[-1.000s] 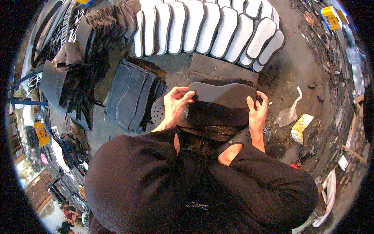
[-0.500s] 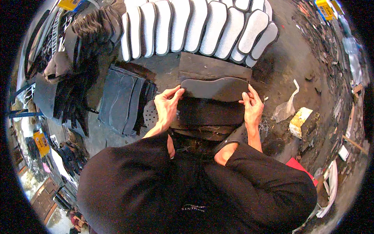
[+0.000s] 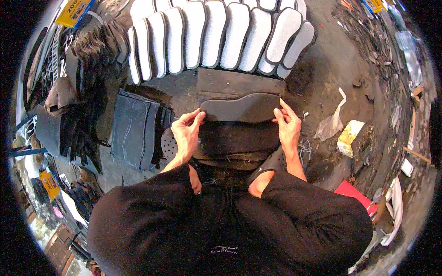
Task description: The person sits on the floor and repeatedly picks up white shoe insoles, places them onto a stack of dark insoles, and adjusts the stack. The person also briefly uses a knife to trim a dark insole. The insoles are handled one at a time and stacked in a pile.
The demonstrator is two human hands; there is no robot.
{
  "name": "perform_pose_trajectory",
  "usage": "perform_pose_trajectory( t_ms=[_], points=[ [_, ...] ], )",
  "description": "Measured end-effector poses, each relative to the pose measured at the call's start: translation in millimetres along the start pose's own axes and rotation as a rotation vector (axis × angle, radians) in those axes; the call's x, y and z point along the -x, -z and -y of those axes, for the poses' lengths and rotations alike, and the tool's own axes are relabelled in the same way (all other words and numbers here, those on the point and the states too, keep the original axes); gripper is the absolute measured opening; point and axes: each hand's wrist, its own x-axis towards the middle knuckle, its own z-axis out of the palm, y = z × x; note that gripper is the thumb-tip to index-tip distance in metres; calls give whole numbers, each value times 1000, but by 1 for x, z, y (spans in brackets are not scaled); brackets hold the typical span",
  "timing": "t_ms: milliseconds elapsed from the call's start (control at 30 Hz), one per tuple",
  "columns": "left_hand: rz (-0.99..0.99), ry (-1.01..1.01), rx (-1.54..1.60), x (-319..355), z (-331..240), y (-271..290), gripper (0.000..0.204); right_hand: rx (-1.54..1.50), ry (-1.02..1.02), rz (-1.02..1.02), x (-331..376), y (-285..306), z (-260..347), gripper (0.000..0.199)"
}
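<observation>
A dark grey shoe sole (image 3: pixel 240 108) lies lengthwise from left to right between my hands, in front of my feet. My left hand (image 3: pixel 186 135) pinches its left end between thumb and fingers. At the opposite end, my right hand (image 3: pixel 288 125) is closed on the sole's tip in the same way. Beneath and nearer to me is a dark block or stack (image 3: pixel 239 138), whose layers show along its near edge. A flat dark board (image 3: pixel 241 82) extends behind the sole.
Beyond the board stand rows of white-faced soles (image 3: pixel 214 37) with dark edges. Dark sheets with drawn outlines (image 3: pixel 133 129) are stacked at left, near more dark sole pieces (image 3: pixel 87 41). Scraps, including a stained piece of paper (image 3: pixel 351 138), litter the floor at right.
The whole scene has shifted slightly left and a little down in the picture, as the view moved. Both hands keep their pinch on the sole's ends.
</observation>
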Motion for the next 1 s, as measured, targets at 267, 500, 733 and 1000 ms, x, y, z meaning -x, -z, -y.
perform_pose_trajectory(
  t_ms=[267, 500, 733, 1000],
  points=[
    [240, 153, -237, -38, -28, 17, 28, 815, 141, 30, -24, 17, 48, 62],
    [351, -825, -799, -24, -43, -16, 70, 732, 636, 8, -25, -14, 86, 74],
    [438, -785, -981, -4, -11, -33, 71, 945, 647, 280, -12, -66, 30, 77],
    [479, -736, -1018, -8, -11, -25, 71, 802, 830, -180, -213, -108, 150, 71]
  ],
)
